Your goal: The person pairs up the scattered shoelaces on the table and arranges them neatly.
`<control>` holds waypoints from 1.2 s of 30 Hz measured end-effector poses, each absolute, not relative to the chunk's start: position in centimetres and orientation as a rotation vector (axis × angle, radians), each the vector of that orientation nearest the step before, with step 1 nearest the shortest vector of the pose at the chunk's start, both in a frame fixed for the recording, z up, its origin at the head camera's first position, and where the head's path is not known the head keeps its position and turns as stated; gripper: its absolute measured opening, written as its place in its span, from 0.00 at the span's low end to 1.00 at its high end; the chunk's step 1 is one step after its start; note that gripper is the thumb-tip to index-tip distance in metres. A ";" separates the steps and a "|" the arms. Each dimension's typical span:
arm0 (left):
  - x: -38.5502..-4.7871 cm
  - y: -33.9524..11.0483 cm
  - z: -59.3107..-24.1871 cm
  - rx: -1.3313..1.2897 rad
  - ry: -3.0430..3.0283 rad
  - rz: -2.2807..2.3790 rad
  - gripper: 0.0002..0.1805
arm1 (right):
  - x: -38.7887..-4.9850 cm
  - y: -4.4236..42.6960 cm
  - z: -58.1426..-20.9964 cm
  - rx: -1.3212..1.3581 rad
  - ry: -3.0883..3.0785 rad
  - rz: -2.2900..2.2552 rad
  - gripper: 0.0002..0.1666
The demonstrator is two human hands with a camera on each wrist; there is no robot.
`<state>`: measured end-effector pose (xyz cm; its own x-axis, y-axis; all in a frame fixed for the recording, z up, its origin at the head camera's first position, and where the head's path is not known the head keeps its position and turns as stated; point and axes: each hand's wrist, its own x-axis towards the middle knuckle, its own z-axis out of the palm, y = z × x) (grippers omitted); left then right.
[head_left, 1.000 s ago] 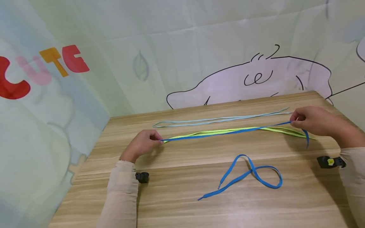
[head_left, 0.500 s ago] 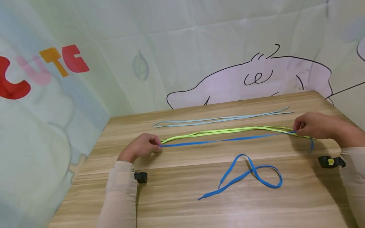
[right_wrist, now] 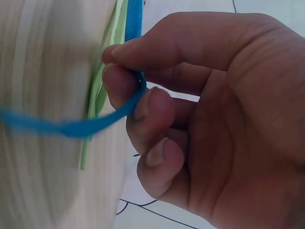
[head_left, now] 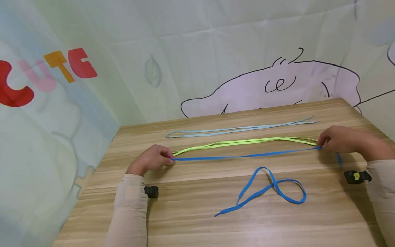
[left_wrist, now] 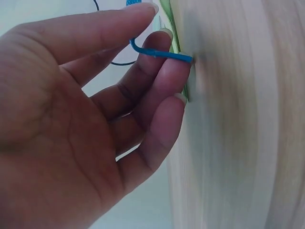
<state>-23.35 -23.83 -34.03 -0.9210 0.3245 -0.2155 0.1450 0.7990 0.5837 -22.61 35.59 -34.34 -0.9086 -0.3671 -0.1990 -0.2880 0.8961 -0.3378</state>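
Observation:
A blue shoelace stretches nearly straight between the two hands, just on the near side of a yellow-green shoelace laid out in long strands. My left hand pinches its left end between thumb and fingers; in the left wrist view a short bit of blue lace lies over the fingertips. Toward the right, my right hand pinches the same lace between thumb and index finger. Past that hand a loose blue tail hangs down toward the table.
Behind the yellow-green lace lies a pale blue shoelace, doubled lengthwise. Another blue shoelace rests in a loose crossed loop nearer the front. All are on a wood-grain table, with a printed cloth hanging behind.
Both hands have come toward the person and lower with the blue shoelace, the right hand more so. The lace has moved from over the yellow-green one to its near side.

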 end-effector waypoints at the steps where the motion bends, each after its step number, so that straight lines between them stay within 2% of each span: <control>1: -23.4 -23.9 -34.0 0.361 2.686 0.829 0.03 | -22.6 35.7 -34.4 -0.488 2.802 -0.448 0.09; 13: -23.1 -24.1 -33.8 0.332 2.667 0.798 0.04 | -22.7 36.3 -34.6 -0.415 2.850 -0.446 0.13; 36: -22.9 -24.9 -33.6 0.392 2.645 0.706 0.07 | -22.7 37.7 -34.9 -0.468 2.919 -0.363 0.10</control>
